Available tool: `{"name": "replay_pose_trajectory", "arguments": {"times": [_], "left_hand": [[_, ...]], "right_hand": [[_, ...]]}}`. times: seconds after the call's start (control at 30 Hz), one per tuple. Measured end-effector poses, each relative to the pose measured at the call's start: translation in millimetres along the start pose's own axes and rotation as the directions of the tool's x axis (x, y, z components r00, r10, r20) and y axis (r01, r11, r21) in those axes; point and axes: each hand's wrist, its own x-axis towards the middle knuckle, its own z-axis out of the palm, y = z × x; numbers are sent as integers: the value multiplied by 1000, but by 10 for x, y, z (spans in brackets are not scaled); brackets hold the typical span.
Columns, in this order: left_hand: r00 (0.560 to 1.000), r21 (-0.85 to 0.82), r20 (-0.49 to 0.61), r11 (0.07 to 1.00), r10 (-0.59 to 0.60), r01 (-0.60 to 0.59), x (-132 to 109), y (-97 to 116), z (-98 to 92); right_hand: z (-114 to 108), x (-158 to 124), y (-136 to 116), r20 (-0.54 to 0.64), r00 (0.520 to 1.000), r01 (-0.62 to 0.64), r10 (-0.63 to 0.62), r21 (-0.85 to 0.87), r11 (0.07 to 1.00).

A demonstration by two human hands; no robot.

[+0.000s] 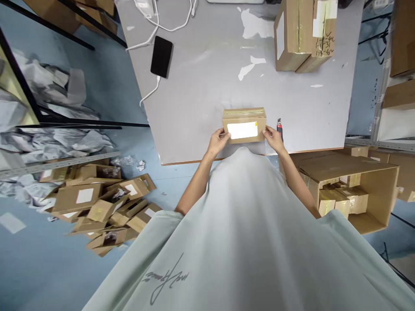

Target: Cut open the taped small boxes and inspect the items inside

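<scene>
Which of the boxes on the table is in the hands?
The small box between the left hand and right hand; the two larger boxes stand untouched at the far right.

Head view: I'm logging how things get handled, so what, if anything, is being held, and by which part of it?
The small box, by its two ends: left grip at its left end, right grip at its right.

At 12 o'clock, the top edge is cropping a pale object; at 2, the box label is appearing unreadable.
</scene>
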Motion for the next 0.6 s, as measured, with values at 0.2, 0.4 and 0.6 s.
{"name": "replay_pose_trajectory", "arguments": {"times": [0.2,0.4,0.6], "left_hand": [[997,3,-27,997,-76,76,98,-27,7],[996,17,27,997,-81,80,75,-19,-1],[996,-5,32,996,-88,89,-8,-66,49]], "right_hand": [[62,25,51,29,997,-69,70,-38,997],[33,5,154,37,996,-82,81,22,996],[41,-16,256,-1,986,-168,168,-38,985]]}}
